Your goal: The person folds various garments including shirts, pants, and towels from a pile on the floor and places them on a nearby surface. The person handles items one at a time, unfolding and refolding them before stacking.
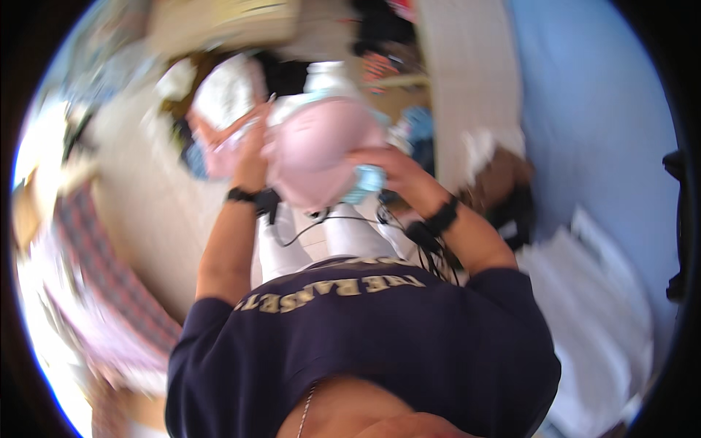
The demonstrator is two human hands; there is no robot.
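A pink padded bra (323,137) is spread between both hands in front of my body, its rounded cup facing up. My left hand (254,145) grips its left edge, and my right hand (391,167) holds the right side. Light blue ruffled fabric (364,183) shows below my right fingers; whether it belongs to the bra I cannot tell. Just beyond my left hand lies a white-lined garment with orange and pink parts (227,98), blurred by motion. White fabric (328,76) sits behind the bra. The fingertips are partly hidden.
Ahead stands a cardboard box (224,24), with dark clothing (383,27) to its right. A blue surface (586,126) runs along the right, with white cloth (591,317) on it. Checked fabric (109,257) lies at left. Black cables (432,257) hang near my right forearm.
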